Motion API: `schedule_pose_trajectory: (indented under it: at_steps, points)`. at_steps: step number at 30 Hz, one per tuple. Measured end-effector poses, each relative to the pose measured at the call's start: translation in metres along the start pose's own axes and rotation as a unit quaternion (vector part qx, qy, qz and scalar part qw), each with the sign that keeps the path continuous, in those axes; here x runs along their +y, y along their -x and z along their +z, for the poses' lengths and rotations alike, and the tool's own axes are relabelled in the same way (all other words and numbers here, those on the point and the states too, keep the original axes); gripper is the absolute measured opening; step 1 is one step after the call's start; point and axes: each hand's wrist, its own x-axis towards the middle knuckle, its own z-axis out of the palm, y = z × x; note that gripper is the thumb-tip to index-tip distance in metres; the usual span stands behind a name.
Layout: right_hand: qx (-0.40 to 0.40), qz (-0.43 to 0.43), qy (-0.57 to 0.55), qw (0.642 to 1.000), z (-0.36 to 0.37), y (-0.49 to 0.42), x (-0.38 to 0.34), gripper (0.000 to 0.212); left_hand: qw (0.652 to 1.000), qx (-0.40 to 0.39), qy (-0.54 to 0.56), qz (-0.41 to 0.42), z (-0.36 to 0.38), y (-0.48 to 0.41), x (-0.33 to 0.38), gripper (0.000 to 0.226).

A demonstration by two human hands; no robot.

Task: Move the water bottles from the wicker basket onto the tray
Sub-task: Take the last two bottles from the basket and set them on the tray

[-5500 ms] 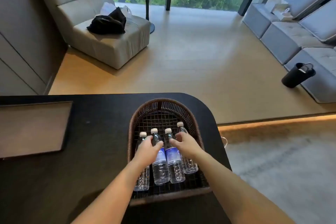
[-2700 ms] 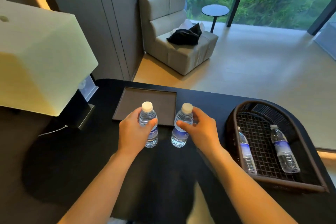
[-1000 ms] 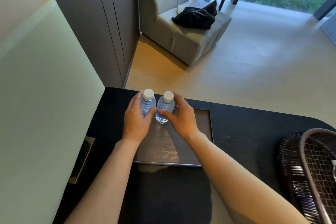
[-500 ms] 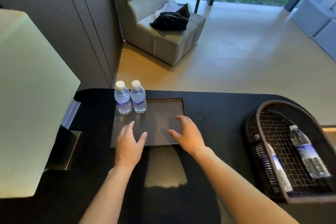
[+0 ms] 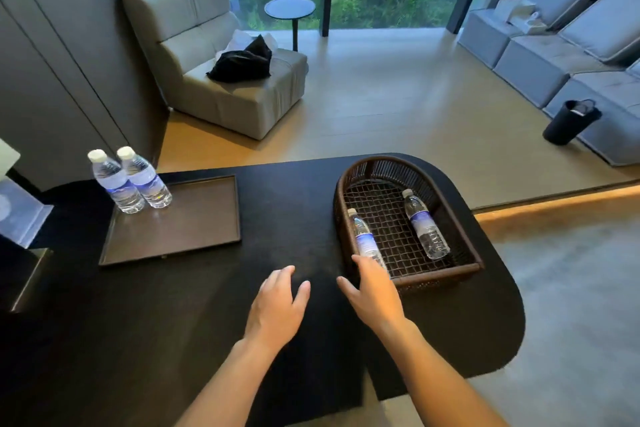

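Two clear water bottles with white caps, one [image 5: 116, 182] beside the other [image 5: 145, 177], stand upright at the far left corner of the dark flat tray [image 5: 194, 229]. The brown wicker basket [image 5: 446, 204] on the right holds two more bottles lying down, one at its left wall [image 5: 363, 236] and one at the right [image 5: 424, 224]. My left hand [image 5: 277, 308] hovers empty over the black table, fingers apart. My right hand [image 5: 372, 291] is empty too, fingers spread at the basket's near left corner, just below the left bottle.
The black table [image 5: 277, 211] ends in a rounded edge on the right. A lamp base [image 5: 24, 274] stands at the far left. Beyond the table are a grey armchair [image 5: 214, 55], a round side table [image 5: 290, 9], a grey sofa [image 5: 561, 45] and a black bin [image 5: 569, 121].
Both hands have left the tray, empty, and moved right toward the basket. The two bottles stay upright on the tray. My view has swung right.
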Motion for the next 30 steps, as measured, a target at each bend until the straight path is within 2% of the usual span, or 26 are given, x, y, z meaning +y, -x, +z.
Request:
schedule_pose_trajectory:
  at_steps: [3, 9, 15, 18, 22, 26, 30]
  points:
    - [0.012, 0.021, -0.022, 0.999, -0.033, 0.009, 0.035, 0.058, 1.0, -0.009, -0.01, 0.024, 0.024, 0.003, 0.042, 0.057]
    - [0.028, 0.058, -0.015, 0.998, -0.077, -0.007, 0.088, 0.067, 0.998, -0.041, -0.008, 0.038, 0.061, -0.02, 0.104, 0.052]
    - [0.028, 0.112, -0.004, 0.993, -0.098, -0.062, 0.126, 0.06, 0.993, -0.094, 0.059, -0.035, 0.11, -0.083, 0.134, 0.033]
    - [0.02, 0.149, -0.01, 0.989, -0.097, -0.099, 0.145, 0.044, 0.987, -0.11, 0.069, -0.091, 0.137, -0.115, 0.142, 0.046]
    - [-0.017, 0.171, -0.005, 0.985, -0.086, -0.14, 0.162, 0.04, 0.98, -0.108, 0.042, -0.161, 0.172, -0.145, 0.148, 0.089]
    - [-0.034, 0.187, 0.033, 0.981, -0.073, -0.169, 0.167, 0.055, 0.974, -0.091, 0.017, -0.204, 0.189, -0.165, 0.15, 0.094]
    - [0.002, 0.194, 0.094, 0.976, -0.064, -0.181, 0.168, 0.056, 0.977, -0.06, -0.042, -0.198, 0.2, -0.17, 0.15, 0.093]
